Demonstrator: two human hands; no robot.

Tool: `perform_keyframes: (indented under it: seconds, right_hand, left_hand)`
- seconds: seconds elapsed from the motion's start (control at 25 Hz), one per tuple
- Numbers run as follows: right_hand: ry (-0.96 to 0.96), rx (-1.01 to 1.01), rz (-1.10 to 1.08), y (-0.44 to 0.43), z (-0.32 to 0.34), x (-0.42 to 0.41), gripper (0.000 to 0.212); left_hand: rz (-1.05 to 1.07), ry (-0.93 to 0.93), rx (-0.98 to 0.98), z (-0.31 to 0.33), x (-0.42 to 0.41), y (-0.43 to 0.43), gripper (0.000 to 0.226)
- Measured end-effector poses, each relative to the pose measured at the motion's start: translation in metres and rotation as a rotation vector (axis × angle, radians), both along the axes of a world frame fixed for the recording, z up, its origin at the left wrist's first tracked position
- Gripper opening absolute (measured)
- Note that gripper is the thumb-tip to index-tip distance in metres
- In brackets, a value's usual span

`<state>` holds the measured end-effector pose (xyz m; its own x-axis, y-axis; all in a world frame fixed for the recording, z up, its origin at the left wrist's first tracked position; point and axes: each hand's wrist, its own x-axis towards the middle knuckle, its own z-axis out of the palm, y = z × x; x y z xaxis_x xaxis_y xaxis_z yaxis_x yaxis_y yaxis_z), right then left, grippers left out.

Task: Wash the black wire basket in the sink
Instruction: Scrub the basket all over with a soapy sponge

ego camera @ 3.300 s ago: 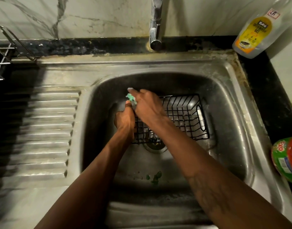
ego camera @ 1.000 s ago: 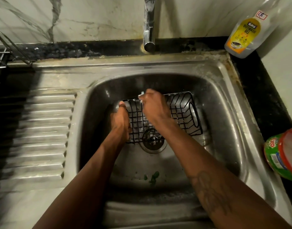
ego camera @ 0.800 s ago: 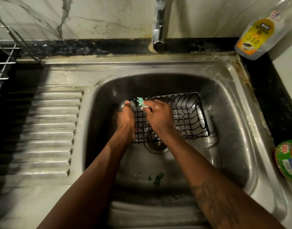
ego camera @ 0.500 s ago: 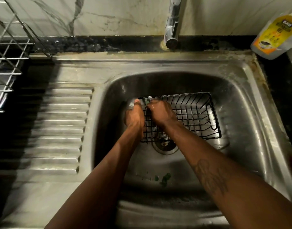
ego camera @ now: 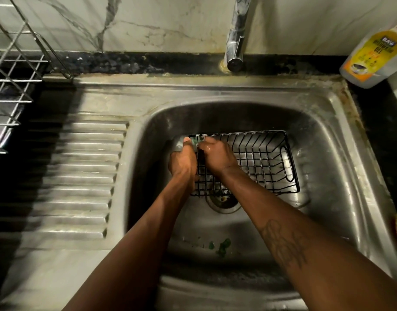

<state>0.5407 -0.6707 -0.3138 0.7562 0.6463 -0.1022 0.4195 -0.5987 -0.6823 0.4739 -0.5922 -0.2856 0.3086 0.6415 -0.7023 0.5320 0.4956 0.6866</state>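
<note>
The black wire basket (ego camera: 263,163) lies in the steel sink (ego camera: 341,167), over the drain (ego camera: 224,199). My left hand (ego camera: 184,162) grips the basket's left end. My right hand (ego camera: 216,157) sits inside the basket at that same end, fingers curled round a small green scrubber (ego camera: 196,140) pressed against the wires of the left rim. Most of the scrubber is hidden by my fingers.
The tap (ego camera: 235,41) stands behind the basin with no water running. A dish gel bottle (ego camera: 377,55) stands at the back right. A wire dish rack (ego camera: 9,81) is at the far left, beside the ribbed drainboard (ego camera: 80,176). Green bits (ego camera: 223,244) lie on the basin floor.
My right hand has slid the scrubber back and forth along the basket's left rim. My left hand has kept its hold. The view has shifted left.
</note>
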Motion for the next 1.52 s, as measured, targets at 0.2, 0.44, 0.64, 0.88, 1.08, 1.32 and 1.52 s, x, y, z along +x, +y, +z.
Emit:
perform_keyframes:
  seconds: [0.2, 0.44, 0.64, 0.88, 1.08, 1.32, 1.52]
  right_hand:
    - [-0.248, 0.208, -0.028, -0.018, 0.005, -0.001, 0.013]
    - [-0.405, 0.328, -0.112, -0.026, -0.001, 0.010, 0.018]
    - [-0.626, -0.078, 0.146, -0.041, -0.002, 0.020, 0.013]
    - [-0.671, -0.024, 0.098, -0.044, 0.003, 0.019, 0.023]
    - [-0.804, 0.146, 0.123, -0.047, -0.012, 0.030, 0.036]
    - [-0.916, 0.139, 0.281, -0.054, -0.020, 0.040, 0.024]
    - [-0.927, 0.208, 0.253, -0.043, -0.017, 0.039, 0.021]
  left_hand:
    - [-0.015, 0.010, 0.008, -0.021, 0.002, 0.004, 0.102]
    - [-0.030, 0.005, 0.012, -0.017, 0.001, 0.004, 0.106]
    - [-0.032, 0.003, 0.019, -0.027, 0.001, 0.003, 0.119]
    - [-0.047, 0.028, 0.032, -0.038, 0.004, 0.006, 0.116]
    - [-0.051, 0.034, 0.038, -0.040, 0.004, 0.007, 0.120]
    - [-0.048, 0.013, 0.065, -0.028, 0.003, 0.004, 0.111]
    - [-0.053, -0.001, 0.056, -0.031, 0.003, 0.006, 0.118]
